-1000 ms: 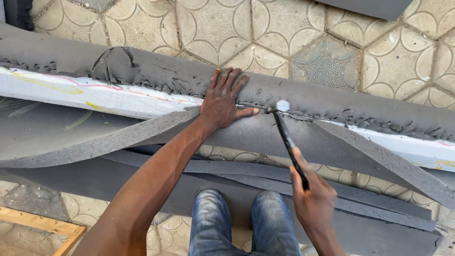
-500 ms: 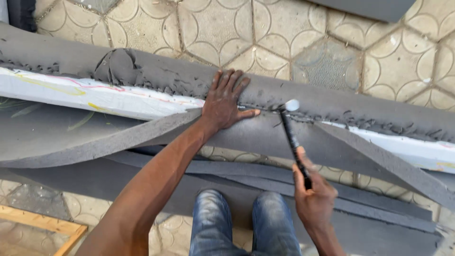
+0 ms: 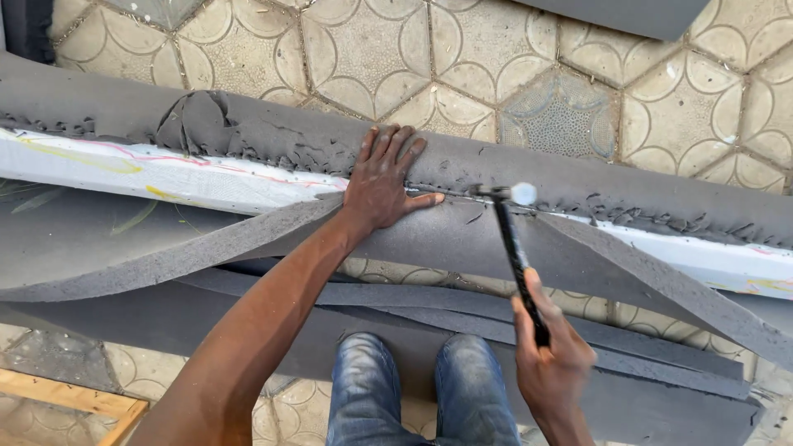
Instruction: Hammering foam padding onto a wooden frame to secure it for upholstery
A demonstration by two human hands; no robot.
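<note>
A long white board (image 3: 165, 177) lies across the view with grey foam sheet (image 3: 273, 132) folded over its far edge. My left hand (image 3: 384, 182) presses flat on the foam at the board's edge, fingers spread. My right hand (image 3: 549, 363) grips the black handle of a small hammer (image 3: 516, 239). The hammer's shiny head sits at the foam seam just right of my left thumb. A row of small dark marks or tacks runs along the seam.
Loose grey foam strips (image 3: 644, 272) hang and pile below the board over my blue-jeaned knees (image 3: 421, 388). Patterned hexagonal paving (image 3: 462, 66) lies beyond. A wooden frame piece (image 3: 74, 400) sits bottom left, and a dark sheet (image 3: 628, 12) top right.
The hammer head has shifted a little to the right along the seam and my right hand has moved with it. My left hand has stayed pressed on the foam.
</note>
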